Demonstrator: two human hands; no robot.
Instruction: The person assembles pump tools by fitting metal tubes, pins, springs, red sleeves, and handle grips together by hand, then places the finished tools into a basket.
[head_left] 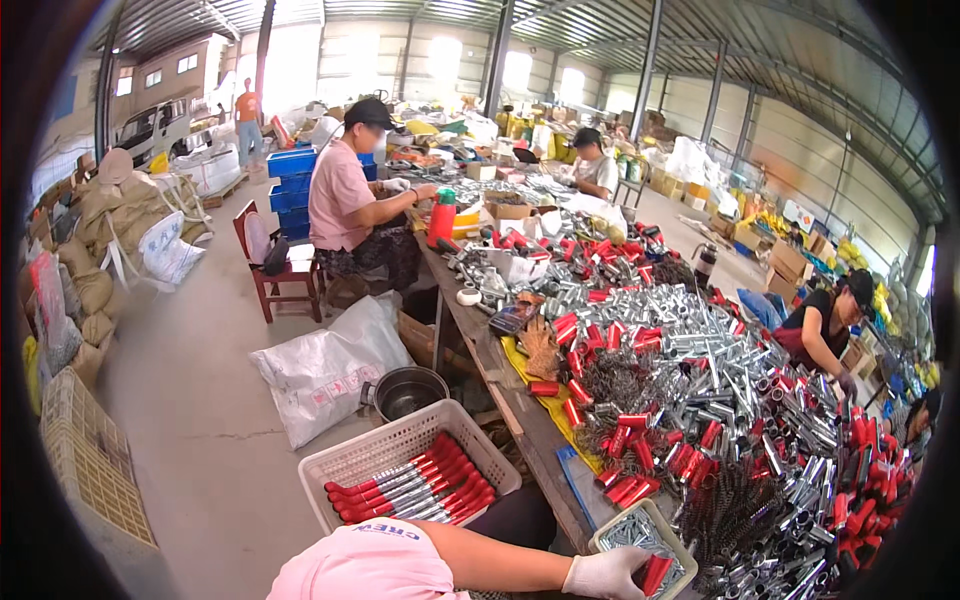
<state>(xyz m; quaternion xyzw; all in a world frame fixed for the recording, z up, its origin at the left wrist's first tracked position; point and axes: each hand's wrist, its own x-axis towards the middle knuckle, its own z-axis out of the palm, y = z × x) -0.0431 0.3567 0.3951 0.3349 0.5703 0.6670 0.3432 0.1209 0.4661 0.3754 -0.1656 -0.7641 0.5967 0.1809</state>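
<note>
Daylight glares through far windows (446, 57) (blown out white), while the dark-rimmed fisheye bends edges.

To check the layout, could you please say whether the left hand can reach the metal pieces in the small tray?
Probably yes: the left hand is at the tray, where metal pieces lie uncovered, though it seems to hold a red tube.
</note>
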